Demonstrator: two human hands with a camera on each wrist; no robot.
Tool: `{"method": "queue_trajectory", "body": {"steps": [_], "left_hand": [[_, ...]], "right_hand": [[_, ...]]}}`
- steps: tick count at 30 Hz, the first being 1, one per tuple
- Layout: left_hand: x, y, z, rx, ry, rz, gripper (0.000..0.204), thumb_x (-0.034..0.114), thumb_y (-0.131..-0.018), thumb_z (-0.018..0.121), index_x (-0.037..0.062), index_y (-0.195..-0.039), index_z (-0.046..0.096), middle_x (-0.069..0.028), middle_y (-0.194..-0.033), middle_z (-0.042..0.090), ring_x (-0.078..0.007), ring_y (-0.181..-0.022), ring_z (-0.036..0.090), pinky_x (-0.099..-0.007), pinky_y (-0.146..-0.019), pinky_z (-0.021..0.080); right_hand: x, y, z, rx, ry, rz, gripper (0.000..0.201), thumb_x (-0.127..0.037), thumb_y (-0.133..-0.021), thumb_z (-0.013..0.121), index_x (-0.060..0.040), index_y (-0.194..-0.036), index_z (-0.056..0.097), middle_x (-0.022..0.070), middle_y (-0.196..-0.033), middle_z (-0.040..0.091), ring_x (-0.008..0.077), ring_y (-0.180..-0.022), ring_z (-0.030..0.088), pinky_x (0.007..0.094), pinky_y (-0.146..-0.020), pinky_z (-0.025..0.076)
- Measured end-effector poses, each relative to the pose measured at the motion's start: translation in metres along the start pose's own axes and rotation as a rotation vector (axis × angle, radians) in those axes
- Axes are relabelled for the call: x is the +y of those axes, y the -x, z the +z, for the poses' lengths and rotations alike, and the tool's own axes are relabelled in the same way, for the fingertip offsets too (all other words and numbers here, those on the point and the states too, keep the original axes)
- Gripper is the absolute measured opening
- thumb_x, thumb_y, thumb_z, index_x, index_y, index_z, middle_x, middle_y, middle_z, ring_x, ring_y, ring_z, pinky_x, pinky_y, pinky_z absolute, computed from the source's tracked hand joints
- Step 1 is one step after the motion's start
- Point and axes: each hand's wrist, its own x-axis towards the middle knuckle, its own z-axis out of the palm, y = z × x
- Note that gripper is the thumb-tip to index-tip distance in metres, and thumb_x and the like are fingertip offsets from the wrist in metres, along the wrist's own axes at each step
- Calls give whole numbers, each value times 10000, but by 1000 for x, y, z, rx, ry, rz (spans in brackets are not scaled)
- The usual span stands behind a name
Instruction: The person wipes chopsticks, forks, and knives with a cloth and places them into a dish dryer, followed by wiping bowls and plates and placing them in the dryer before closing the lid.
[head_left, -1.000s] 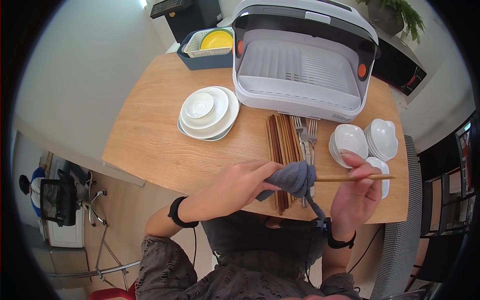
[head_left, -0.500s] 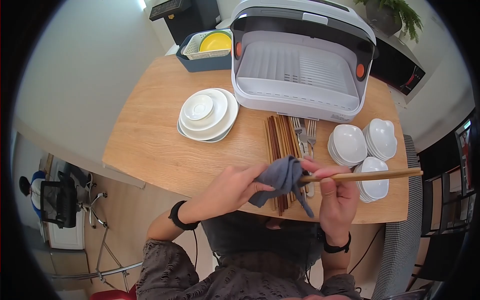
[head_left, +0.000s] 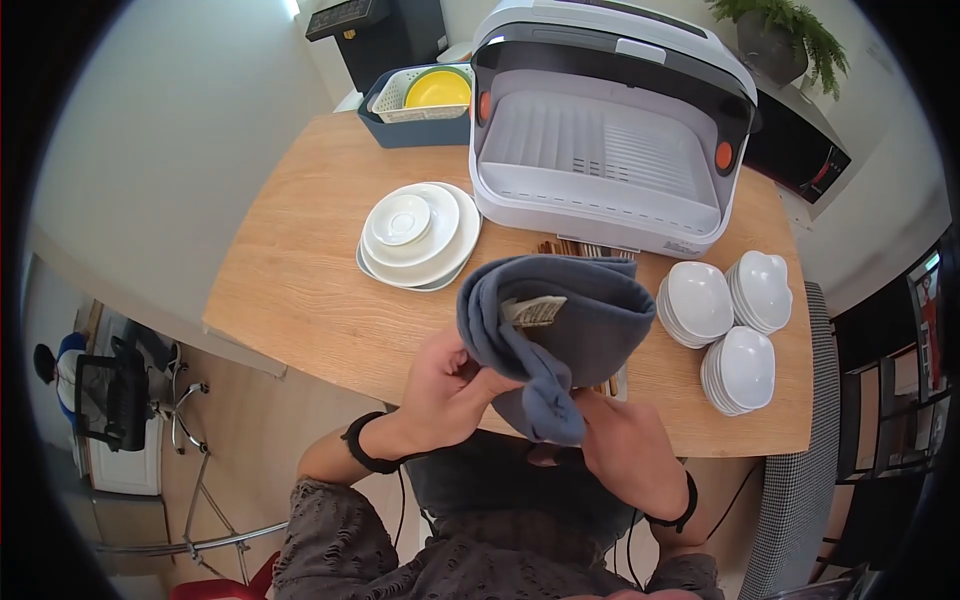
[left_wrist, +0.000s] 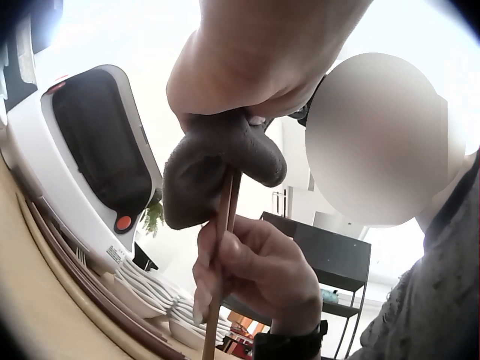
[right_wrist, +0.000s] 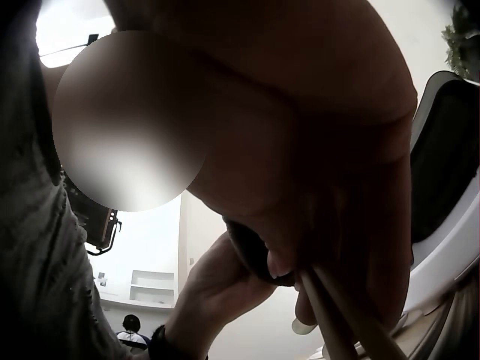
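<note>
The left hand (head_left: 440, 390) has its fingers clamped on a grey-blue cloth (head_left: 610, 310), wrapped around the ends of chopsticks (left_wrist: 213, 322) above the worktop (head_left: 300, 230). The right hand (head_left: 630, 450) pinches those chopsticks between its fingers, just below the cloth. Stacked white plates (head_left: 400, 220) stand left of it, stacked white bowls (head_left: 700, 295) right.

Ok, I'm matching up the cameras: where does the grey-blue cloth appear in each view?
Head: grey-blue cloth just right of centre, below the white dish cabinet.
Left wrist: upper middle, dark, with chopsticks running down from it.
Right wrist: apparently the dark patch below centre, partly behind the right hand.
Shared landmark: that cabinet, at top, left and right respectively.
</note>
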Motion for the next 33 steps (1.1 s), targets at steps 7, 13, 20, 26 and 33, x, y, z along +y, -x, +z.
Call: {"method": "queue_trajectory", "body": {"steps": [7,13,20,26,33], "left_hand": [[-30,-2,-74,-3,487,43,344,255,-1055,518,39,-1322,509,-93,-1205,650,-212,-1084,649,-385,-940,543],[-49,27,-82,109,1021,-41,601,514,-1047,376,127,-1507,379,-76,-1522,427,-304,-1402,409,-502,-1158,348],[-63,46,-68,374,1041,-229,628,538,-1026,377,103,-1478,411,-124,-1481,471,-334,-1353,469,-529,-1098,419],[-59,54,-56,312,1205,-176,584,513,-1035,379,109,-1451,446,-128,-1460,496,-337,-1329,492,-521,-1085,426],[-66,50,-51,362,1321,-114,534,487,-1047,371,120,-1420,478,-117,-1425,523,-332,-1293,517,-510,-1072,433]], "right_hand": [[5,13,-28,-135,240,62,162,-175,-942,626,-41,-894,549,138,-752,645,356,-679,647,438,-544,486],[3,-34,-82,75,703,31,138,-147,-935,607,-33,-877,554,126,-760,648,336,-720,663,445,-580,499],[99,-148,-85,-12,1107,-95,115,-76,-837,606,-58,-917,687,133,-783,701,321,-727,713,428,-626,560],[139,-194,-61,-50,1181,-154,113,-93,-838,598,-71,-844,709,140,-796,707,312,-752,720,432,-645,567],[134,-195,-63,-74,1083,-97,96,-99,-835,630,-41,-868,699,165,-839,707,341,-814,712,439,-695,574]]}}
